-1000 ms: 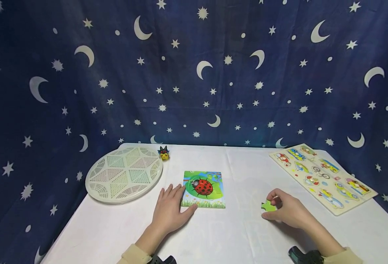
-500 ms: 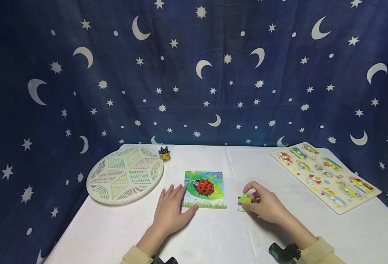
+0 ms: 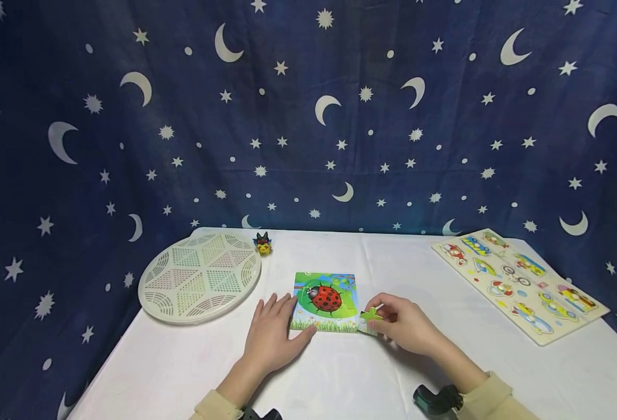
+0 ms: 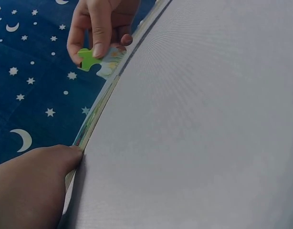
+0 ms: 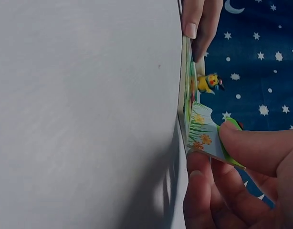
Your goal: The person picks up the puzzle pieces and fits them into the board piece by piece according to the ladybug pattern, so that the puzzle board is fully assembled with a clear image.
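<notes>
A square ladybug jigsaw puzzle (image 3: 325,300) lies flat on the white table. My left hand (image 3: 273,338) rests at its left side, fingers extended, with fingertips and thumb touching the puzzle's edge and lower left corner. Just off the puzzle's lower right corner, my right hand (image 3: 408,324) pinches a jigsaw piece (image 3: 371,315) between thumb and fingers. In the right wrist view the piece (image 5: 204,131) is tilted, showing white, green grass and orange flowers, with its lower edge close by the puzzle's side. Whether the two touch I cannot tell.
A round perforated tray (image 3: 198,280) sits at the left, with a small yellow figurine (image 3: 263,244) beside it. A wooden picture puzzle board (image 3: 518,283) lies at the right. Behind the table (image 3: 340,373) hangs a dark blue curtain (image 3: 287,128) with moons and stars.
My right hand has moved left with the jigsaw piece, from the right part of the table to the ladybug puzzle's lower right corner. My left hand has stayed put.
</notes>
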`<state>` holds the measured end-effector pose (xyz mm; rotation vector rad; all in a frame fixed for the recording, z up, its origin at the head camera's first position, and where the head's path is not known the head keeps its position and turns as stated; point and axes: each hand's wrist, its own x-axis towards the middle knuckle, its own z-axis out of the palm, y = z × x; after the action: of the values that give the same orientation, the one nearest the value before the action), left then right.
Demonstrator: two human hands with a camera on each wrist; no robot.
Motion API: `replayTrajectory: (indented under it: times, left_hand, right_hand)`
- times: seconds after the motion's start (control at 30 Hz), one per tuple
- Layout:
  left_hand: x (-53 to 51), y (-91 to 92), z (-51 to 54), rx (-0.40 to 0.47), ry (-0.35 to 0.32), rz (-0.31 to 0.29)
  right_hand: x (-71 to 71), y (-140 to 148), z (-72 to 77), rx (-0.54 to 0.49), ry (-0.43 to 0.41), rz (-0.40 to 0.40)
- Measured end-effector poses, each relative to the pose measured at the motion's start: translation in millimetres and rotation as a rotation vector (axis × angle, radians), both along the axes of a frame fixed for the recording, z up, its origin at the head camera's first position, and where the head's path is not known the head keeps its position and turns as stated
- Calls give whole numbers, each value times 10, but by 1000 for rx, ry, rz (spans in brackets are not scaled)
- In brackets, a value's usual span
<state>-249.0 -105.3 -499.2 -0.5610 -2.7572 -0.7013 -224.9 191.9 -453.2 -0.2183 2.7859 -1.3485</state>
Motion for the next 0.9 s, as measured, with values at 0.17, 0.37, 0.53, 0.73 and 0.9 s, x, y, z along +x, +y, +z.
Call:
replayTrajectory:
  times: [0.17, 0.37, 0.53, 0.73, 0.9]
  left_hand:
    - [-8, -11, -16, 0, -1, 2]
    - [1, -14, -31, 2, -1, 3]
    - [-9, -10, -28, -2, -3, 4]
    - [-21, -8, -19, -1, 7, -3]
    - [-14, -4, -20, -3, 10, -2]
  right_hand:
    - [-42, -87, 1, 7, 36, 22]
    - [-83, -155, -20, 70, 55, 28]
    - [-147, -205, -17, 116, 78, 37]
    - [-207, -268, -1, 138, 89, 73]
    - [-236, -320, -12, 169, 83, 59]
